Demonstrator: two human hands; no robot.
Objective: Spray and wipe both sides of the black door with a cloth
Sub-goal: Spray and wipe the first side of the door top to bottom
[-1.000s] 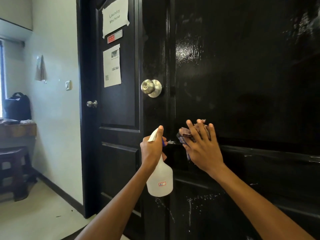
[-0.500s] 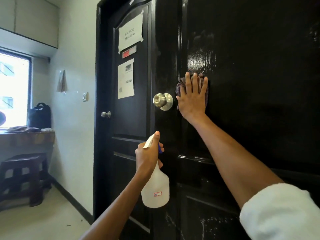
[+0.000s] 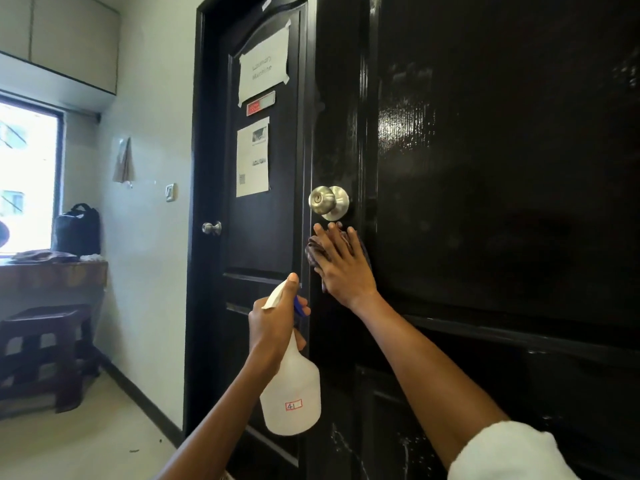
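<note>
Flat against the black door [image 3: 502, 202], the right hand [image 3: 341, 268] presses a dark, crumpled cloth [image 3: 316, 252] to the wood, its grip wide with fingers straight and spread over the fabric. The cloth bunches out past the fingertips on the left, showing brownish-purple folds. The hand sits just below a round silver doorknob [image 3: 327, 201], near the door's left edge.

Lower and to the left, the left hand [image 3: 275, 329] has its grip wrapped around the neck of a white translucent spray bottle [image 3: 292, 389], forefinger raised along the pale nozzle, a blue trigger showing under the fingers. The bottle hangs upright, apart from the door, and carries a small red-bordered label marked 41.

The black door fills the right half of the view. Its paint is glossy, with a bright wet-looking reflection on the upper panel and whitish streaks and droplets low down near the bottom edge. A raised horizontal rail crosses below the wiping hand.

Behind stands a second black door [image 3: 263, 220] with taped paper notices [image 3: 263, 65] and its own knob. Farther left are a pale wall, a bright window [image 3: 27, 174], a dark bag [image 3: 77, 225] on a ledge, and a dark stool [image 3: 45, 351].
</note>
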